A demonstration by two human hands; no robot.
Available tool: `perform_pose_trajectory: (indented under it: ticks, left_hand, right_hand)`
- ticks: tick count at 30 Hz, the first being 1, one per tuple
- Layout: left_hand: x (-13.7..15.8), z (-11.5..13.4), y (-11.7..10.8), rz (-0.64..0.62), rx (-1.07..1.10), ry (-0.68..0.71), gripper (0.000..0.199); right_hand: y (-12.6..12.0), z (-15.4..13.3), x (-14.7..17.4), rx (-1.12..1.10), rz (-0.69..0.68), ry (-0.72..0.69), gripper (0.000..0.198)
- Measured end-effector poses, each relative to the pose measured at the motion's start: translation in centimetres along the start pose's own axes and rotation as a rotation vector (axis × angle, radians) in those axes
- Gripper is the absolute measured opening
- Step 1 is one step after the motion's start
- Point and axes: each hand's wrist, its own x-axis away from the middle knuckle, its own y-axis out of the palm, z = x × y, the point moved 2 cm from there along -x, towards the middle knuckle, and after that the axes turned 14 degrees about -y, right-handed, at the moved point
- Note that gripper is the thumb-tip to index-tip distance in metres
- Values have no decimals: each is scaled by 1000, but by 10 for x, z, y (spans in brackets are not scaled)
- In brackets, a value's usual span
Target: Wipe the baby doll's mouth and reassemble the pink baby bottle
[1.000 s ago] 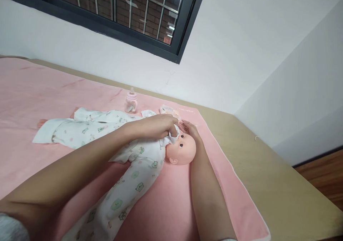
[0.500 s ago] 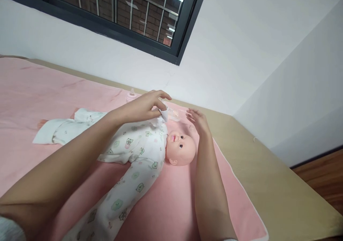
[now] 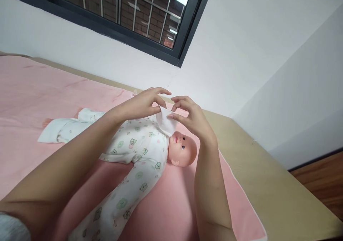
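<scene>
A baby doll (image 3: 184, 151) lies on its back, dressed in a white printed top (image 3: 150, 151) and white trousers. Above its neck and chest hangs a small white cloth (image 3: 166, 121), stretched between my two hands. My left hand (image 3: 146, 103) pinches the cloth's upper left corner between thumb and fingers. On the other side, my right hand (image 3: 190, 116) has its thumb and forefinger closed on the right edge. The cloth's lower end reaches near the doll's chin. The forearm of my left hand hides part of the doll's middle and legs.
A pink blanket (image 3: 160, 205) covers much of the wooden surface (image 3: 249, 184). Behind my left hand shows the clear tip of a bottle (image 3: 134, 92). A white wall and a dark-framed window (image 3: 118, 26) border the far side.
My right hand has moved left from beyond the doll's head and taken hold of the cloth's right edge. The cloth, bunched at my left hand before, is now spread out.
</scene>
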Motion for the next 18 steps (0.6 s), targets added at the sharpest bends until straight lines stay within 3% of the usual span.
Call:
perform_pose_trajectory:
  ticks: [5,8,11,14,18]
  left_hand:
    - [-3,-5,-5,25,3,-137,28]
    - [-8,-24,-6,40,98,-294,42]
    - [-13,-48,-13,56,135,-412,54]
    - [-13,-63,-26,36,96,-483,54]
    - [-7,-72,-46,34,85,-545,51]
  right_hand:
    - [1,5,-1,-140,50,148,26]
    - [-4,14,1,-154,157,260,28]
    - [-14,33,7,-142,303,353,33]
    - [-27,57,18,-97,435,427,35]
    - [-38,84,34,-69,462,516,33]
